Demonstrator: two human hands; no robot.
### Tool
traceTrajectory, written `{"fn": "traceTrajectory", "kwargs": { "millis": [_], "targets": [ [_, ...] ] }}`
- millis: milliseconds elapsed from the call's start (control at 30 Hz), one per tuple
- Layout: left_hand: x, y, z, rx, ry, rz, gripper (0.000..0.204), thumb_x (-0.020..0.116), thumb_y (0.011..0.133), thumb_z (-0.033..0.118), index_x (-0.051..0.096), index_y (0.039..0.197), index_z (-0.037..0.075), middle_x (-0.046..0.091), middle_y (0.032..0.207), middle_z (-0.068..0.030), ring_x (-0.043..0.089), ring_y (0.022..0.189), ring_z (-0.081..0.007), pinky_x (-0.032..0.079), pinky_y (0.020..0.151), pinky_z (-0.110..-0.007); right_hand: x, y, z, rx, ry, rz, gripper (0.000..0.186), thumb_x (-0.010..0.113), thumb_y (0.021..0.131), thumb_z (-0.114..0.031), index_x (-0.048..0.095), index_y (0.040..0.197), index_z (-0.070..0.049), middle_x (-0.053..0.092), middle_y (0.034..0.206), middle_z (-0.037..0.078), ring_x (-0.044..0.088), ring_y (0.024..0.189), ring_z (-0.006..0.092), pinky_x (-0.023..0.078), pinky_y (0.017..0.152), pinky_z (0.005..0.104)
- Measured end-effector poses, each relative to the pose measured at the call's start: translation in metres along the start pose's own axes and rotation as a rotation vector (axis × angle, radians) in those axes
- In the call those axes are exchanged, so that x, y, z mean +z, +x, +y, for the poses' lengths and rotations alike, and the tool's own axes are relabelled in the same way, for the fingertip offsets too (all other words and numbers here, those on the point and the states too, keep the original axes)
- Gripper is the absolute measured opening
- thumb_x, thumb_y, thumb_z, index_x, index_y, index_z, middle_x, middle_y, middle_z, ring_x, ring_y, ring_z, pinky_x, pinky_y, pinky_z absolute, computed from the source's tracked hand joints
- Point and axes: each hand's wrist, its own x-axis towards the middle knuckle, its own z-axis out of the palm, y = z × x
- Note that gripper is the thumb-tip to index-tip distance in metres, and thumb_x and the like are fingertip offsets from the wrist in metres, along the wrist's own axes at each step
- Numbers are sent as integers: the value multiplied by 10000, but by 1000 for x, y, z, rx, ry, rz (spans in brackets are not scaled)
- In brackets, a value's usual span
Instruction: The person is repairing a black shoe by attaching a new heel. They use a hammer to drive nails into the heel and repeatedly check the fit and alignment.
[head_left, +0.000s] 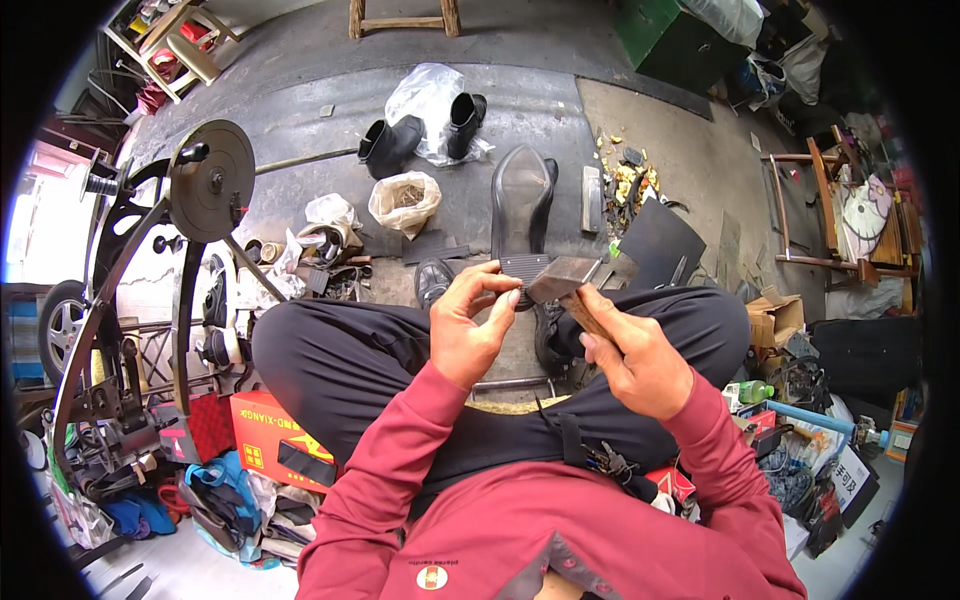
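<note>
Sole up in front of me stands a black shoe [522, 205], with a ridged heel piece [524, 266] at the end nearest me. My left hand [472, 322] is at the left side of the heel, thumb and forefinger brought together. Anything between those fingertips is too small to make out. My right hand [640, 355] is closed round the wooden handle of a hammer [562, 279]. The hammer's broad metal head is over the right part of the heel, close to my left fingertips, and hides some of it. Whether the head touches the heel I cannot tell.
A black stitching machine with a large wheel [213, 180] rises at the left. Beyond the shoe are black boots [390, 147] on plastic and an open white bag [405, 200]. Scraps [630, 180] and a black sheet [662, 243] lie right. A red box [270, 430] sits by my left leg.
</note>
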Motion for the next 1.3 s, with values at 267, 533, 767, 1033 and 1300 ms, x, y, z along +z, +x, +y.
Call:
{"fn": "traceTrajectory", "kwargs": {
  "millis": [267,533,767,1033,1300],
  "targets": [
    [10,-2,-21,214,536,29,1156,986,706,184,334,1654,66,385,1665,-186,389,1540,-362,390,1217,-489,7,-4,8,-60,28,41,647,582,1019,33,371,1631,34,713,1215,300,723,938,451,577,853,400],
    [44,27,-64,327,390,151,1069,949,702,65,391,1613,50,478,1611,-202,411,1546,-404,371,1251,-443,-8,1,-5,-42,82,90,611,578,1050,24,387,1630,46,707,908,98,577,637,98,512,615,268],
    [41,26,-67,324,346,117,968,914,676,40,478,1539,77,529,1580,-140,394,1548,-433,385,1243,-483,-8,25,-7,-231,-9,29,658,571,1040,34,332,1653,43,664,844,88,580,633,116,521,628,279],
    [43,25,-68,286,338,172,1111,933,598,38,477,1588,256,415,1638,-275,545,1426,-460,551,1085,-477,-11,19,-16,-30,223,215,664,559,1042,36,338,1668,11,716,929,70,537,636,81,505,593,252],
    [42,23,-62,226,313,134,1011,927,659,67,475,1563,93,520,1575,-175,412,1539,-426,427,1212,-467,-4,19,-6,-83,138,214,646,569,1059,4,350,1667,2,675,825,42,519,614,60,482,577,238]
  ]
}}
